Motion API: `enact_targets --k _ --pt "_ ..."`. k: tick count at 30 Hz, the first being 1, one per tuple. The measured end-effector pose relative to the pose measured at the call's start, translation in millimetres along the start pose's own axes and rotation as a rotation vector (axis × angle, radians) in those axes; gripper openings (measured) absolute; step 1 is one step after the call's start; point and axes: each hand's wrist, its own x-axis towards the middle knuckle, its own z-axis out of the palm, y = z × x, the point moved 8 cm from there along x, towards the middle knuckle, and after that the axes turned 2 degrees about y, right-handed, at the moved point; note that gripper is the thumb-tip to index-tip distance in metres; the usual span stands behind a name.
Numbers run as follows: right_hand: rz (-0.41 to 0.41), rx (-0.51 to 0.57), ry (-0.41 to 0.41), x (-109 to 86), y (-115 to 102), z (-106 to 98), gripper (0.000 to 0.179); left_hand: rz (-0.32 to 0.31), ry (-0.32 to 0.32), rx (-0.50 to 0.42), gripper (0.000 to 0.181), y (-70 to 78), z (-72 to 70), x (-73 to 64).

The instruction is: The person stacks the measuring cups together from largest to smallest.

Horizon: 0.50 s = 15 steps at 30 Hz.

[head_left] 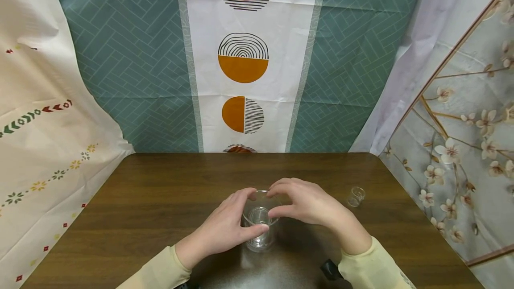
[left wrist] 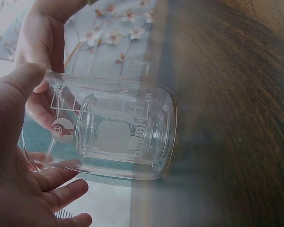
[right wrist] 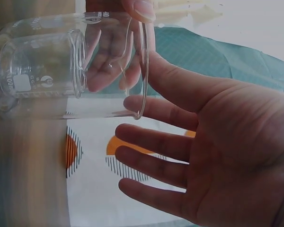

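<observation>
min 3 beakers: 1 lg beaker [left wrist: 65, 100], upright, approx mid table [head_left: 160, 195] left-to-right; 1 inner beaker [left wrist: 114, 135] nested in it (can't tell if more inside that); 1 sm beaker [head_left: 356, 196] alone to the r, nearer table's r edge. room to move: wide stretch of wood l of & behind lg beaker, gap btwn it & sm beaker; back edge, w/ patterned cloth [head_left: 244, 68] beyond, well apart. l hand [head_left: 225, 229] part-curled, grips lg beaker nr rim; r hand [head_left: 305, 202] open, fingers spread, at same rim, contact unclear
</observation>
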Motion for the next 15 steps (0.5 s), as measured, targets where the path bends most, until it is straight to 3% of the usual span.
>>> enact_targets --k 8,15 --pt "-0.013 -0.008 0.037 -4.3 3 -2 0.04 0.011 0.004 -0.001 0.087 1.4 -1.0 0.4" --pt "0.026 -0.022 0.075 -10.7 10 -8 0.04 0.011 0.007 0.003 0.087 1.3 -1.1 -0.1"
